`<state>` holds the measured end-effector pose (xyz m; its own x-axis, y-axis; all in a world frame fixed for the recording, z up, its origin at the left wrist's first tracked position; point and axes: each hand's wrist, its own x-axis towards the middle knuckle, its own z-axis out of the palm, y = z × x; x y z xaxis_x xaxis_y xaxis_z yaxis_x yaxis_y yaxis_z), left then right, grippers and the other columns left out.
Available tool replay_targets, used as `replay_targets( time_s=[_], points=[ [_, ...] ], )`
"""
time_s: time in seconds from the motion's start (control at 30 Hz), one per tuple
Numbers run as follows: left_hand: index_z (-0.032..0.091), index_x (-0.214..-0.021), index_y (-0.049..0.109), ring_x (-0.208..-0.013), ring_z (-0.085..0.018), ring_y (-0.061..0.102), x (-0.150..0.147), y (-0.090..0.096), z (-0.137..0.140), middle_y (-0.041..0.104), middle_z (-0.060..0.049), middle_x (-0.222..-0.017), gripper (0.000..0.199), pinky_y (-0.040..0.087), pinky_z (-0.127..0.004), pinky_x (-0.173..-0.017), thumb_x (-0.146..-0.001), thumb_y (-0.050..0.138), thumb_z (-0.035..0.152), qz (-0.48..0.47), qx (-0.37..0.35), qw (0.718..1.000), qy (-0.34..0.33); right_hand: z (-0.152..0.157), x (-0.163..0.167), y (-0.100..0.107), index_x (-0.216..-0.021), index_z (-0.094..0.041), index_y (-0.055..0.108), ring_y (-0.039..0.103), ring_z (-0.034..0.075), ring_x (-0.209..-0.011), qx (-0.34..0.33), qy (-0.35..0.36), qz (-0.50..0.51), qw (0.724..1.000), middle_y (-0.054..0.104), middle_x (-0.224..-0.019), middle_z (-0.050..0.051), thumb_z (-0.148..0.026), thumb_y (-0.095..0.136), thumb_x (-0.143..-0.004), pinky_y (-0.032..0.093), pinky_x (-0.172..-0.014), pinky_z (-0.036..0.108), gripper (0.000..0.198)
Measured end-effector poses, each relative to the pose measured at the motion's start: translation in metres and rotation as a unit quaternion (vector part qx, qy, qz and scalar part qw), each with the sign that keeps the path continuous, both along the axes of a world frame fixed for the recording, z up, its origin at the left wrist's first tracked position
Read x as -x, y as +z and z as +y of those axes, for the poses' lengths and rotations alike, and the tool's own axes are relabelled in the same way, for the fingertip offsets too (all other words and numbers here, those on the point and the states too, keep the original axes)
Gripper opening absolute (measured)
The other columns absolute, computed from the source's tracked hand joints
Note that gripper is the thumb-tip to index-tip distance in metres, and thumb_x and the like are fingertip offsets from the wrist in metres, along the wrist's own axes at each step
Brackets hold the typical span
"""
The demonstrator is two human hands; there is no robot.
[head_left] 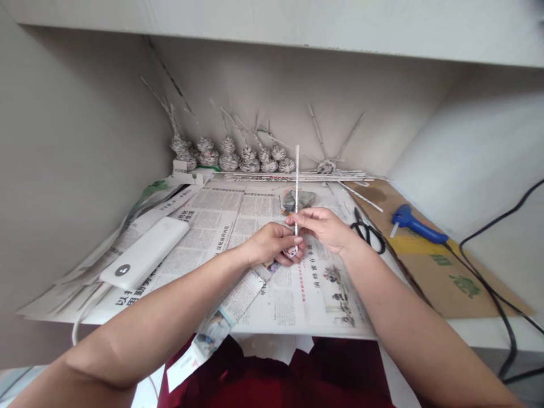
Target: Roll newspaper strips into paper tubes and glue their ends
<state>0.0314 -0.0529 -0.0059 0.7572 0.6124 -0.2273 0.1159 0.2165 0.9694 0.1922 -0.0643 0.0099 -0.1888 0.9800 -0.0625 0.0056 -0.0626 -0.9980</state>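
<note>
A thin rolled newspaper tube (297, 175) stands nearly upright between my hands above the newspaper-covered table. My left hand (274, 243) is closed around its lower end, together with a newspaper strip (238, 297) that trails down toward my lap. The strip's lower part is flat and hangs past the table edge. My right hand (319, 225) pinches the tube just above my left, thumb and forefinger meeting on it. Beyond the hands lies a grey crumpled lump (300, 199), partly hidden by the tube.
Several woven paper gourds (229, 156) line the back wall behind loose paper tubes (293, 176). A white power bank (147, 253) rests at left. Black scissors (368, 231) and a blue glue gun (419, 225) lie at right, the gun on cardboard (459, 272). Black cables (488, 283) run down the right side.
</note>
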Motion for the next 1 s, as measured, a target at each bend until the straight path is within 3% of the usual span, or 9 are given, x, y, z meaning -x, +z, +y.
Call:
replay_targets(
  time_s=[0.17,0.33,0.47,0.57,0.63,0.73,0.8,0.93,1.0],
  points=[
    [0.011,-0.087,0.064,-0.066,-0.013,0.063,0.0006,-0.0012,-0.0002,0.067,-0.009,-0.079,0.034,0.051,-0.022,-0.055,-0.077,0.062,0.043,0.0,0.001,1.0,-0.005,0.0007,-0.0003,-0.0005,-0.067,-0.017,0.065,0.052,0.009,-0.055,-0.036,-0.082,0.01,0.996,0.063,-0.068,0.0,-0.04,0.076,-0.062,0.04,-0.051,0.024,0.026],
    [0.01,-0.087,0.063,-0.069,-0.015,0.064,0.0009,0.0008,-0.0006,0.066,-0.01,-0.079,0.038,0.052,-0.024,-0.056,-0.074,0.063,0.046,-0.004,0.002,1.0,-0.011,-0.0012,-0.0042,0.0011,-0.083,-0.017,0.067,0.052,0.011,-0.048,0.025,0.043,0.004,0.999,0.063,-0.069,0.002,-0.044,0.07,-0.068,0.04,-0.047,0.026,0.032],
    [0.01,-0.088,0.063,-0.07,-0.015,0.064,0.0007,0.0022,-0.0013,0.066,-0.01,-0.08,0.038,0.052,-0.026,-0.058,-0.076,0.061,0.046,0.0,-0.008,1.0,-0.012,0.0017,-0.001,-0.0026,-0.061,-0.016,0.058,0.048,0.009,-0.053,-0.028,-0.053,0.002,0.998,0.055,-0.059,-0.003,-0.039,0.077,-0.06,0.037,-0.05,0.023,0.03],
    [0.011,-0.088,0.063,-0.069,-0.015,0.064,0.0009,0.0011,-0.0005,0.066,-0.009,-0.078,0.035,0.052,-0.026,-0.058,-0.078,0.059,0.044,0.001,-0.011,1.0,-0.012,0.0024,0.002,-0.0033,-0.057,-0.016,0.054,0.044,0.007,-0.051,-0.052,-0.08,-0.004,0.995,0.048,-0.053,-0.005,-0.039,0.076,-0.06,0.036,-0.051,0.022,0.032],
    [0.01,-0.088,0.062,-0.069,-0.015,0.064,0.0012,-0.0001,0.0004,0.065,-0.009,-0.077,0.035,0.052,-0.026,-0.058,-0.078,0.058,0.043,-0.002,-0.009,1.0,-0.013,0.0008,0.0017,-0.0016,-0.063,-0.016,0.059,0.045,0.007,-0.049,-0.048,-0.055,-0.011,0.997,0.051,-0.055,-0.005,-0.041,0.073,-0.065,0.036,-0.05,0.023,0.029],
    [0.01,-0.089,0.062,-0.069,-0.015,0.064,0.0019,-0.0006,0.0013,0.065,-0.009,-0.078,0.036,0.052,-0.028,-0.059,-0.079,0.058,0.044,-0.012,-0.001,1.0,-0.012,-0.0019,-0.0011,0.0011,-0.083,-0.017,0.065,0.049,0.01,-0.047,-0.003,0.039,-0.013,0.999,0.057,-0.058,-0.001,-0.045,0.065,-0.073,0.039,-0.048,0.025,0.029],
    [0.01,-0.09,0.062,-0.069,-0.015,0.064,0.0022,0.0007,0.0011,0.065,-0.01,-0.079,0.036,0.052,-0.028,-0.059,-0.079,0.058,0.044,-0.015,-0.003,1.0,-0.01,-0.002,-0.0024,0.0011,-0.086,-0.016,0.065,0.051,0.011,-0.047,0.017,0.057,-0.003,0.998,0.058,-0.058,-0.001,-0.043,0.066,-0.073,0.039,-0.048,0.025,0.029],
    [0.009,-0.09,0.062,-0.07,-0.015,0.063,0.0028,0.004,0.0,0.064,-0.01,-0.08,0.036,0.052,-0.027,-0.059,-0.08,0.056,0.044,-0.013,-0.014,1.0,-0.024,0.0006,-0.0015,-0.0007,-0.067,-0.016,0.06,0.049,0.008,-0.048,-0.015,-0.043,0.029,0.999,0.055,-0.058,-0.003,-0.038,0.074,-0.064,0.038,-0.046,0.022,0.026],
    [0.009,-0.09,0.061,-0.07,-0.014,0.063,0.003,0.0039,0.0001,0.064,-0.01,-0.081,0.036,0.051,-0.027,-0.06,-0.081,0.056,0.044,-0.017,-0.014,0.999,-0.028,0.0008,-0.001,-0.0006,-0.071,-0.016,0.062,0.05,0.008,-0.048,-0.016,-0.04,0.033,0.999,0.058,-0.062,-0.002,-0.039,0.073,-0.065,0.039,-0.046,0.022,0.027]
  ],
)
